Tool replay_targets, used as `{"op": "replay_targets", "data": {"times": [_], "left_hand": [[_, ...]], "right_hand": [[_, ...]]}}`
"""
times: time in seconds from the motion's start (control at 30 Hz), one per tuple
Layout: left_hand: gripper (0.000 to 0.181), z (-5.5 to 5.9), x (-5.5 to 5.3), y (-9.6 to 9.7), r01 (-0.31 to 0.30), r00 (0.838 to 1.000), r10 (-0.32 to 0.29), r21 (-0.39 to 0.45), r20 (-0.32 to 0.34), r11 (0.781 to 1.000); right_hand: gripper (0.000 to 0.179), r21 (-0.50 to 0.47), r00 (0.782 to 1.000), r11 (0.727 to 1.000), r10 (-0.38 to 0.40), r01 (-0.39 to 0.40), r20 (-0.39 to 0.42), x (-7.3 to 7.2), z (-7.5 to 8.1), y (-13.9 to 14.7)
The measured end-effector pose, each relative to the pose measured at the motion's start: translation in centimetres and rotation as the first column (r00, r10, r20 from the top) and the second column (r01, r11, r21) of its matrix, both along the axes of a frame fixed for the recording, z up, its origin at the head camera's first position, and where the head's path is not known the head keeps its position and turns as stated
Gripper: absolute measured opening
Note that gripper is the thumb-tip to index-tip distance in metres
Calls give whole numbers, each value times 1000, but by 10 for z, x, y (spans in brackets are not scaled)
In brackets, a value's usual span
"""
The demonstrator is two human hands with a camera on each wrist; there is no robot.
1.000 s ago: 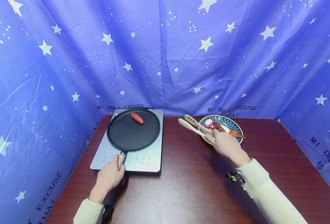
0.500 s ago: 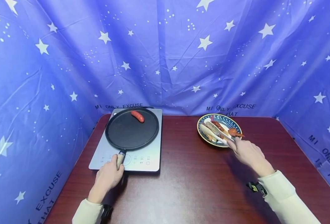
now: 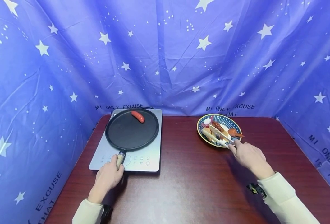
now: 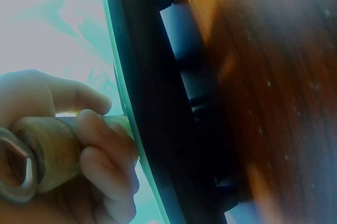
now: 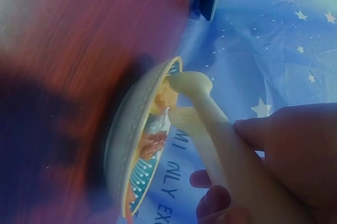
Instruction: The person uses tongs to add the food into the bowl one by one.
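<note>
My left hand (image 3: pixel 109 175) grips the wooden handle (image 4: pixel 55 153) of a flat black frying pan (image 3: pixel 131 132), fingers curled round it. The pan sits on a silver induction cooker (image 3: pixel 151 158), and one red sausage (image 3: pixel 138 117) lies near its far edge. On the right, my right hand (image 3: pixel 250 157) holds pale tongs (image 5: pixel 210 124). Their tips are over the food in a blue-patterned plate (image 3: pixel 239 124). Whether the tongs pinch a piece of food, I cannot tell. A brown piece (image 3: pixel 217 126), a white round piece (image 3: pixel 207 121) and an orange piece (image 3: pixel 233 133) show in the plate.
Both stand on a dark red wooden table (image 3: pixel 181 174), the cooker at left and the plate at back right. A blue curtain (image 3: pixel 165 62) with white stars rises behind and on both sides.
My right hand has drawn back toward the right and front, and the tongs' tips have gone from beyond the plate's left rim to over its food. My left hand keeps hold of the handle.
</note>
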State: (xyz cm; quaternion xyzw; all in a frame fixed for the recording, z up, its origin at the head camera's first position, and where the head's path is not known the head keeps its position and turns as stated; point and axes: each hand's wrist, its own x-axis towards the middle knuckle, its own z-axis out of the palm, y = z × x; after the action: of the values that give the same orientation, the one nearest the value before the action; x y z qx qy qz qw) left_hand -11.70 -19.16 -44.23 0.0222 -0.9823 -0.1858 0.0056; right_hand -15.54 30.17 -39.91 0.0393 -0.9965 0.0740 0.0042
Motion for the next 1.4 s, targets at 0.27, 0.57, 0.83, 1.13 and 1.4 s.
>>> {"op": "replay_targets", "data": {"times": [0.27, 0.57, 0.83, 1.13, 1.4], "left_hand": [[40, -2, 0, 0, -2, 1000, 2, -1, 2, 1000], [40, -2, 0, 0, 1, 1000, -1, 3, -1, 1000], [39, 0, 0, 0, 3, 1000, -3, 5, -16, 1000], [40, -2, 0, 0, 3, 1000, -3, 10, -5, 1000], [39, -1, -1, 0, 4, 1000, -4, 5, -7, 1000]], "right_hand": [[45, 62, 1000, 998, 3, -3, 2, 2, 1, -5], [40, 91, 997, 995, 50, -44, -58, 0, 0, -9], [41, 103, 985, 994, 61, -45, -164, 1, 1, -14], [41, 140, 987, 988, 87, -68, -138, -5, 5, -13], [38, 146, 983, 984, 125, -106, -131, -14, 6, -7]]}}
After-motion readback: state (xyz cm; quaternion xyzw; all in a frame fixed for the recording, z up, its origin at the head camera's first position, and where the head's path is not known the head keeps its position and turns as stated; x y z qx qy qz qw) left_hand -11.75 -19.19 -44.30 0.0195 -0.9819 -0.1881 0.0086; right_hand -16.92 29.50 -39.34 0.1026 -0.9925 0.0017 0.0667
